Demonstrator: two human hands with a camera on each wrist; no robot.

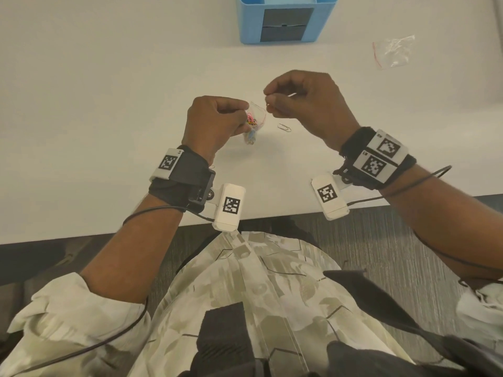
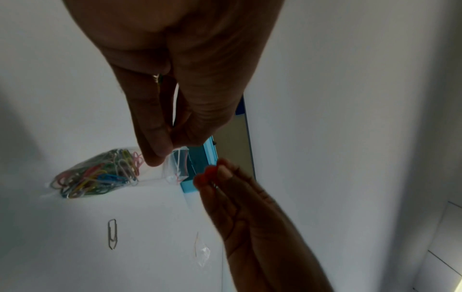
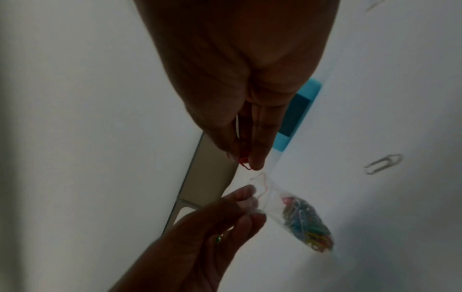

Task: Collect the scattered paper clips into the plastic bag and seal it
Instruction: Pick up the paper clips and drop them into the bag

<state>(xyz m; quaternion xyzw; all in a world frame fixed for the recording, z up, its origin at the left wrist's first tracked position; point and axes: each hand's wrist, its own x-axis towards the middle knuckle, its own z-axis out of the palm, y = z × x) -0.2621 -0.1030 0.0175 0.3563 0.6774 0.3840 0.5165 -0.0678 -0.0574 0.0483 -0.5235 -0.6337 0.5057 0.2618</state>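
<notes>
My left hand (image 1: 217,121) pinches the open mouth of a small clear plastic bag (image 1: 254,121) above the white table; the bag (image 2: 100,173) holds several coloured paper clips (image 3: 307,227). My right hand (image 1: 299,102) is just right of the bag's mouth and pinches a red paper clip (image 3: 243,163) between thumb and fingers, its tip a little above the opening. One silver paper clip (image 1: 284,128) lies loose on the table under my right hand, also seen in the left wrist view as the silver clip (image 2: 112,234).
A blue plastic box (image 1: 285,19) stands at the back of the white table (image 1: 109,91). A second clear bag (image 1: 394,51) with a red seal strip lies at the back right. The table's front edge runs just behind my wrists.
</notes>
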